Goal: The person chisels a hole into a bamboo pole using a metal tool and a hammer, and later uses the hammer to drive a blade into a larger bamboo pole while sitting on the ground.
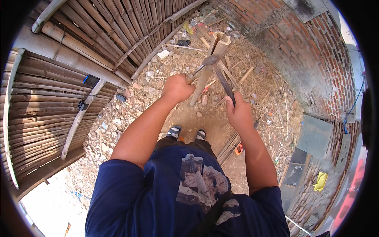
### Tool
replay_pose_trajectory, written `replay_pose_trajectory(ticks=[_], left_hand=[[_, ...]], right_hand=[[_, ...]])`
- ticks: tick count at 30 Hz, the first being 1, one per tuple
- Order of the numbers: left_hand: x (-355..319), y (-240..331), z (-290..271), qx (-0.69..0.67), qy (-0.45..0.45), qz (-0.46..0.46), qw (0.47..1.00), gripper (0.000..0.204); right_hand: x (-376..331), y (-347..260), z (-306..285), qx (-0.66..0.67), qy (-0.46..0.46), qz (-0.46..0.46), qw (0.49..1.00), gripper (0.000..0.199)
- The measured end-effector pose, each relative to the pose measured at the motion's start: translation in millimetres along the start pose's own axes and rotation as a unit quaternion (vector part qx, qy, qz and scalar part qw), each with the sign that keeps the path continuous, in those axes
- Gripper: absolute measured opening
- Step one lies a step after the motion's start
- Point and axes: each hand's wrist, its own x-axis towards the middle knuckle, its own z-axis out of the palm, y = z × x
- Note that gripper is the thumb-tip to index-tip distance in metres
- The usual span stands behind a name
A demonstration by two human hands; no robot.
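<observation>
Amid rubble, split bamboo is standing approx. upright ahead, nearer L hand, tightly clenching tan-handled tool; R hand is clenching dark bar-like tool w/ fingers wrapped.

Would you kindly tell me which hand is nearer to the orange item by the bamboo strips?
Right. The right hand is above and forward of the orange item; the left hand is farther off, forward and to its left.

Yard, rough: I am standing amid rubble and straw; bamboo wall rising at ten o'clock, brick wall crumbling at two.
</observation>
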Motion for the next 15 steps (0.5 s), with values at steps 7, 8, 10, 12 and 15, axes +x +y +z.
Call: replay_pose_trajectory(ticks=[7, 8, 10, 12, 15], left_hand=[[3.1, -11.0, 8.0, -0.006, 0.05, 0.004, 0.999, 0.049], [3.5, -11.2, 9.2, -0.011, 0.048, 0.006, 0.999, 0.049], [4.8, -9.8, 10.6, -0.018, 0.045, 0.013, 0.999, 0.049], [6.8, -8.6, 16.1, -0.015, 0.053, 0.015, 0.998, 0.048], [8.5, -11.4, 16.5, -0.001, 0.065, 0.028, 0.997, 0.046]], right_hand=[[-13.7, -49.1, -62.1, 0.114, 0.137, -0.112, 0.978, 0.036], [-14.8, -51.1, -61.9, 0.114, 0.166, -0.133, 0.97, 0.037], [-15.1, -37.1, -37.2, 0.074, 0.112, -0.107, 0.985, 0.032], [-14.1, -17.0, -3.3, -0.026, 0.007, -0.046, 0.999, 0.03], [-7.1, -19.2, -3.9, 0.027, -0.01, -0.032, 0.999, 0.028]])
